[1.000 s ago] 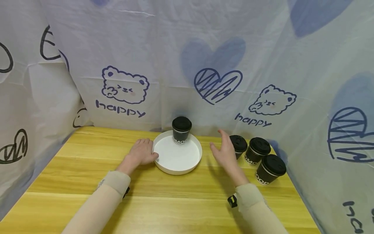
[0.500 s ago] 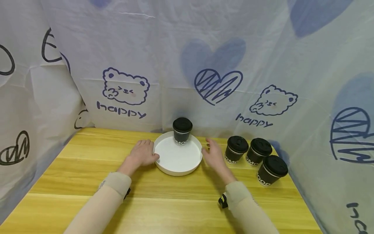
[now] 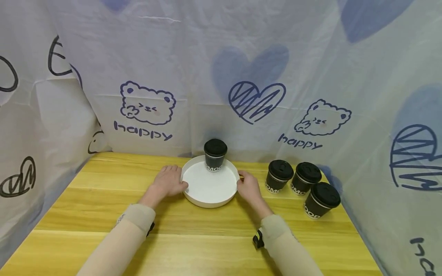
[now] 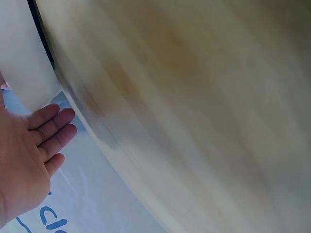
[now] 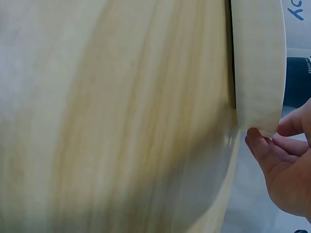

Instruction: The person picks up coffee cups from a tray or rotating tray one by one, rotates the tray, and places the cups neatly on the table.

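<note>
A round white tray [image 3: 208, 188] with a low wall rests on the wooden table, a black lidded coffee cup [image 3: 214, 155] upright at its back. At the tray's left side, my left hand [image 3: 168, 180] holds the rim, thumb over the edge and fingers outside. The left wrist view shows those fingers [image 4: 53, 131] fairly straight beside the tray wall [image 4: 24, 53]. On the opposite side my right hand [image 3: 249, 188] pinches the rim. Seen from the right wrist, thumb and fingers [image 5: 262, 150] meet at the lower end of the tray wall [image 5: 257, 63].
Three more black lidded coffee cups stand grouped on the right: a left one [image 3: 279, 176], a back one [image 3: 305, 178] and a front one [image 3: 321, 200]. Behind the yellow wooden table [image 3: 193, 245] hangs a white printed cloth [image 3: 203, 122], which also closes off both sides.
My right hand has moved left, away from beside the grouped cups, and taken hold of the tray's right rim. The left hand, tray and cups stay in place.
</note>
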`<state>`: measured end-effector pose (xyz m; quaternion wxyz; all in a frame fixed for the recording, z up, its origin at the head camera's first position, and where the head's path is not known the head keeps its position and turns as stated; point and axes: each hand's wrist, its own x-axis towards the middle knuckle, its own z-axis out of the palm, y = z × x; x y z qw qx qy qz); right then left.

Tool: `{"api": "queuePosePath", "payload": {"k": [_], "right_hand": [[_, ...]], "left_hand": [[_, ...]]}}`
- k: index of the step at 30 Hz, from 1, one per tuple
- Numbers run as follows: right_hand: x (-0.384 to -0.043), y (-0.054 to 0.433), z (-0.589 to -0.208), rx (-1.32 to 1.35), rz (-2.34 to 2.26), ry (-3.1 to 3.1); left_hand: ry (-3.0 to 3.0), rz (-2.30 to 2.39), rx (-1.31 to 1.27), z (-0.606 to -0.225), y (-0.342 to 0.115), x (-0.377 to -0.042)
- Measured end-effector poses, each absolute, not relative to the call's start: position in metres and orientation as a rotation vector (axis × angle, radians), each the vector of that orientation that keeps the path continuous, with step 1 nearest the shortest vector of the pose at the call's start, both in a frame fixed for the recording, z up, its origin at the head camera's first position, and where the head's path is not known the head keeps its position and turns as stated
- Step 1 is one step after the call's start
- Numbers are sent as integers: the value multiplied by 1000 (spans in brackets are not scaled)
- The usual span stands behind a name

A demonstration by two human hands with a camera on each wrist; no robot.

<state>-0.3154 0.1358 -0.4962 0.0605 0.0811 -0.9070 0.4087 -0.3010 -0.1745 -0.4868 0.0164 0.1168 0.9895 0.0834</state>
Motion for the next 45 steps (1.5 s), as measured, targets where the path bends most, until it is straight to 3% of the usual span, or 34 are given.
{"api": "queuePosePath", "payload": {"k": [7,22,45], "right_hand": [[-314,136,-498,232,1257,-2741],[-304,134,-498,173,1313,-2732],[-291,137,-496,71,1426,-2653]], "left_hand": [[3100,374,274,-480,-170,-296],[2848,1370,-188,-464,-150,-272],[2778,1487,-171,-473,-143,-266]]}}
